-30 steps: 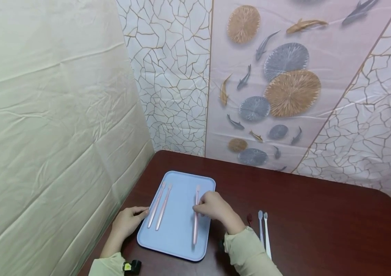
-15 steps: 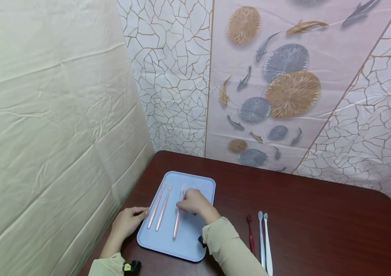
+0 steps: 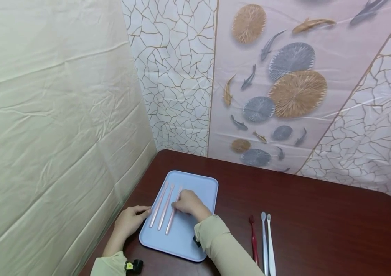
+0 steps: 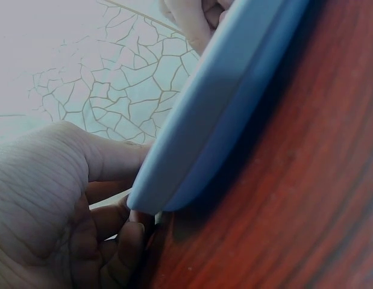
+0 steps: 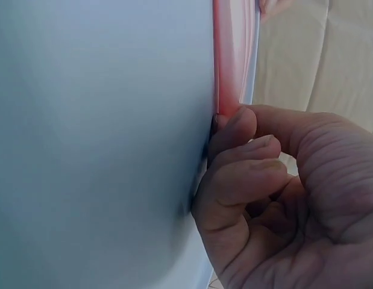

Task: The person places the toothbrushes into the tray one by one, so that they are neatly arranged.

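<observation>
Right grip pinches pink toothbrush; left grip pinches blue tray at left edge; bare surface toward right rim.

Three pink toothbrushes on blue tray

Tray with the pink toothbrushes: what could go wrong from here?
The right hand pinches the rightmost pink toothbrush and might nudge the middle pink toothbrush beside it.
The left hand grips the tray by its edge; a tug could shift it.
The right sleeve might brush the red toothbrush.
</observation>
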The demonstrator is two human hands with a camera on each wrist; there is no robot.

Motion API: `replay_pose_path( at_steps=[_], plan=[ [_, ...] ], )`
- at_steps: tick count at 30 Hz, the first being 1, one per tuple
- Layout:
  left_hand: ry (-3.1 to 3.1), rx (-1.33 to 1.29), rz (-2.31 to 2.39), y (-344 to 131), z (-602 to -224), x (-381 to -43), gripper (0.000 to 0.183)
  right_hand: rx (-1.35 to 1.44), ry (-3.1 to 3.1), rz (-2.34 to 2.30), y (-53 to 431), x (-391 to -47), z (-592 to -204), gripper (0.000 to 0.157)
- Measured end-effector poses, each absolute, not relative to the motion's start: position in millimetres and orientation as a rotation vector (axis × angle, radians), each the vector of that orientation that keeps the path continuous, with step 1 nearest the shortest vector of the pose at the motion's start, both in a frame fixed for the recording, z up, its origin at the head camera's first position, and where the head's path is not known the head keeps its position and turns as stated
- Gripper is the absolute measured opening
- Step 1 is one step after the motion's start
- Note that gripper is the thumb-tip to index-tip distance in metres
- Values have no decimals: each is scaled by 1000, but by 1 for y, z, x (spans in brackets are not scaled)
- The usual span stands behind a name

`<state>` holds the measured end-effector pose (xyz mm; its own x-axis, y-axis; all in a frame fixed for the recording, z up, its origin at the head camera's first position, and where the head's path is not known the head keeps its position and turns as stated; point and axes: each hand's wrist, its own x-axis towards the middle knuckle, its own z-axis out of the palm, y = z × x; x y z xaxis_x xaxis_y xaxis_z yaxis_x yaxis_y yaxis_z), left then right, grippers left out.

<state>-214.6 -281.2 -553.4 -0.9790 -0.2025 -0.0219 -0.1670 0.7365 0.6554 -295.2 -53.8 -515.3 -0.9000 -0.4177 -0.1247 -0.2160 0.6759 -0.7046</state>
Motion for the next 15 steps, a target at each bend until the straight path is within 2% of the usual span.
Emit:
replay_pose_path(
  at_steps=[7, 15],
  plan=[
    [-2866, 310, -1072, -279, -552, -215, 31, -525, 2680, -1037, -62, -296, -521, 38],
    [-2877, 310, -1074, -279, -551, -214, 31, -562, 2719, -1073, -59, -292, -524, 52]
  ],
)
